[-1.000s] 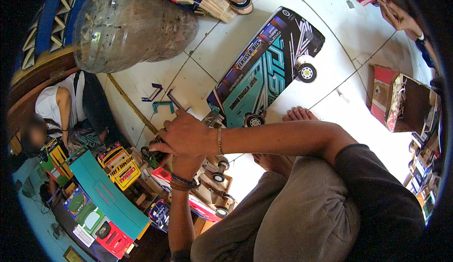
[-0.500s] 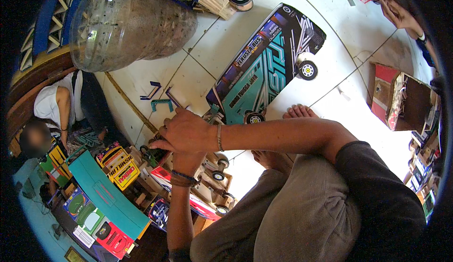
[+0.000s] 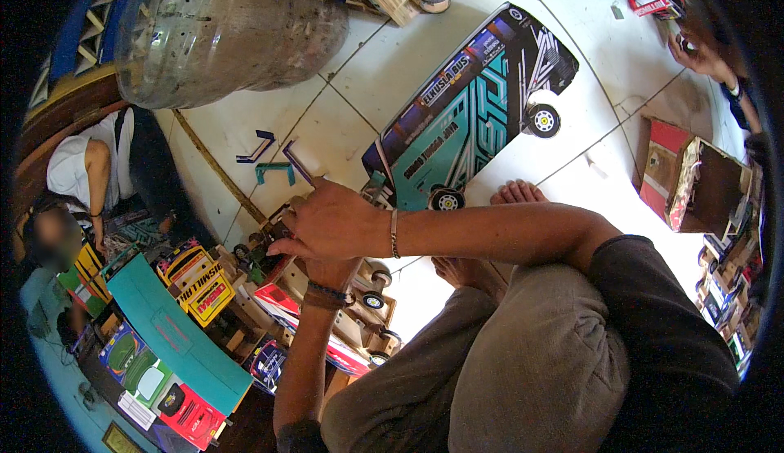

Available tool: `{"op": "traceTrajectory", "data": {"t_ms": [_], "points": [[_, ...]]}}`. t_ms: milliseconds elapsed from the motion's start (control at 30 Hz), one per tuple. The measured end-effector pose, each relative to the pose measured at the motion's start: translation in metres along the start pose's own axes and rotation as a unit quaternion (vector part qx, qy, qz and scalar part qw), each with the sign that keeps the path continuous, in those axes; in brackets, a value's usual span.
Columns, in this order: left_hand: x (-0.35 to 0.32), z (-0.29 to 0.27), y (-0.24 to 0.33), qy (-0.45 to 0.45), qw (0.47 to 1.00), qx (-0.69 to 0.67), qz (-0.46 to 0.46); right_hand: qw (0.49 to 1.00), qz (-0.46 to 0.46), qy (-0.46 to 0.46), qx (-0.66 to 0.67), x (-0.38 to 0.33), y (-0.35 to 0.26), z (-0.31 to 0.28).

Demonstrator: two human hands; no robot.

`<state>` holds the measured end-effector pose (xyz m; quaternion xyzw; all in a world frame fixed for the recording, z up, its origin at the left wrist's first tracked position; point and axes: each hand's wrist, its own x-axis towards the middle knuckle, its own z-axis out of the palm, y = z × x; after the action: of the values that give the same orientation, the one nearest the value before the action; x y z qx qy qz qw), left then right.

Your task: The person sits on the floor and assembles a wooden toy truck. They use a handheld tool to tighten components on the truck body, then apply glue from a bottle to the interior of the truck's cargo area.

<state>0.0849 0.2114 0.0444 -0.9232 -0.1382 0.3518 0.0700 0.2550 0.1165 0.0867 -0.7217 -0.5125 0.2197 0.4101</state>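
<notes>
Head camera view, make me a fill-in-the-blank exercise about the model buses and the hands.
1. The big teal and black model bus lies on the white ____ floor.
2. The right hand wears a thin ____ at its wrist.
3. The left hand sits ____ the right hand.
Missing words: tiled; bracelet; under

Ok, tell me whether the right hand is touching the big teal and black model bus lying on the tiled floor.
Apart. The head view shows the right hand resting on the small wooden model chassis, with a strip of white floor between its knuckles and the model bus.
</notes>
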Motion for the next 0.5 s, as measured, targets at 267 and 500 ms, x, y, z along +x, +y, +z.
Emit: {"op": "traceTrajectory", "data": {"t_ms": [267, 500], "points": [[0.007, 0.012, -0.004, 0.029, 0.999, 0.022, 0.038, 0.999, 0.02, 0.039, 0.0, 0.0, 0.001, 0.008], [0.006, 0.0, 0.01, 0.067, 0.975, -0.21, 0.033, 0.999, 0.036, 0.029, 0.011, -0.005, -0.003, 0.005]]}}
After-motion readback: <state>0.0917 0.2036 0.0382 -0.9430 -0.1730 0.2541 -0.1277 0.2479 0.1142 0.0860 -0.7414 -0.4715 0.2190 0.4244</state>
